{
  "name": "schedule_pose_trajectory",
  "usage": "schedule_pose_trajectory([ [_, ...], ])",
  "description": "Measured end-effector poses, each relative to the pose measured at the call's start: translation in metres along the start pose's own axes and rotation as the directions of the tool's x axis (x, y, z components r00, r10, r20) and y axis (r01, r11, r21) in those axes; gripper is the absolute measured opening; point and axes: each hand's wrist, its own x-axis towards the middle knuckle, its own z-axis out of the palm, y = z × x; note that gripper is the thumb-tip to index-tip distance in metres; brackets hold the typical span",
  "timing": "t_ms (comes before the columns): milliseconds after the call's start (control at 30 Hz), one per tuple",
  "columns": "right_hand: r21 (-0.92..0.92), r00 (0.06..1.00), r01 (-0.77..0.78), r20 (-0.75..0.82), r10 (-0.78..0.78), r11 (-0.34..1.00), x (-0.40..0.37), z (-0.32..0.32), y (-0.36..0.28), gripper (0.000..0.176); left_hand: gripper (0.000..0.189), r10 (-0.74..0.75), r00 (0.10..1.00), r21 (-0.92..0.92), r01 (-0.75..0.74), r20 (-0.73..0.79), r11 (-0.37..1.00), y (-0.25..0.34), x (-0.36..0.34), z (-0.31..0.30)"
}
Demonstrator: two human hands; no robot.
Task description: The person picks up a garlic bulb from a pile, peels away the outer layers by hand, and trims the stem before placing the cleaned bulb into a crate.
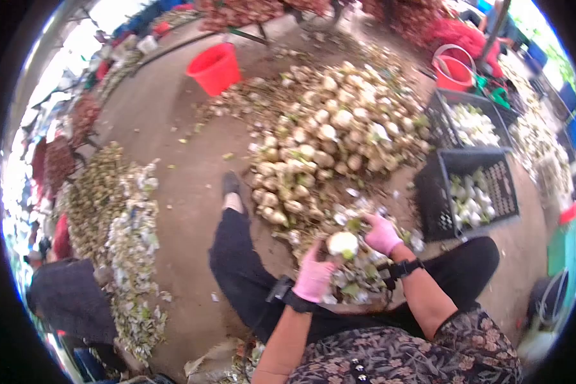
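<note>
Nearest, at six o'clock: floral shirt (403, 358), with two black-trousered legs (240, 259) spread above it. Between the gloved hands, toward half past four: one pale bulb (343, 244), held at its left edge by thumb and fingers of the left hand (313, 278). Near its right, at four o'clock: right hand (383, 237), fingers bent; cannot tell whether gripping. Beneath, loose leaves and peelings (358, 281).

Open floor (189, 166) from eight to ten o'clock, bounded by a heap of bulbs and leaves (131, 256) at nine and the bulb pile (339, 134) at one. Another narrow bare strip beside the crates, toward four.

Two black crates: near crate (434, 195) at three, far crate (443, 121) at two, both part-filled with white bulbs, overlapping too much to count. Two red buckets: left bucket (214, 73) at eleven, right bucket (453, 75) at two. Bent at eight: one other person (70, 297).
</note>
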Motion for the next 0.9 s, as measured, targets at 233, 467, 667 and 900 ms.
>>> schedule_pose_trajectory([
  [233,0.619,0.969,0.033,0.173,-0.178,0.785,-0.022,-0.049,-0.068,0.043,0.052,0.003,1.000,0.078,-0.002,-0.017,0.997,0.001,0.009,-0.015],
  [467,0.262,0.974,0.205,0.035,-0.222,0.943,-0.024,-0.035,-0.077,0.032,0.046,-0.077,0.996,-0.272,0.086,0.044,0.958,0.002,0.004,-0.017],
  [667,0.193,0.955,0.295,-0.070,-0.287,0.936,-0.021,-0.033,-0.086,0.025,0.042,-0.140,0.985,-0.426,0.170,0.100,0.889,0.004,0.006,-0.019],
  [900,0.196,0.960,0.268,0.034,-0.279,0.943,-0.004,-0.028,-0.069,0.017,0.047,-0.314,0.925,-0.402,0.375,0.213,0.835,0.012,0.005,-0.017],
])
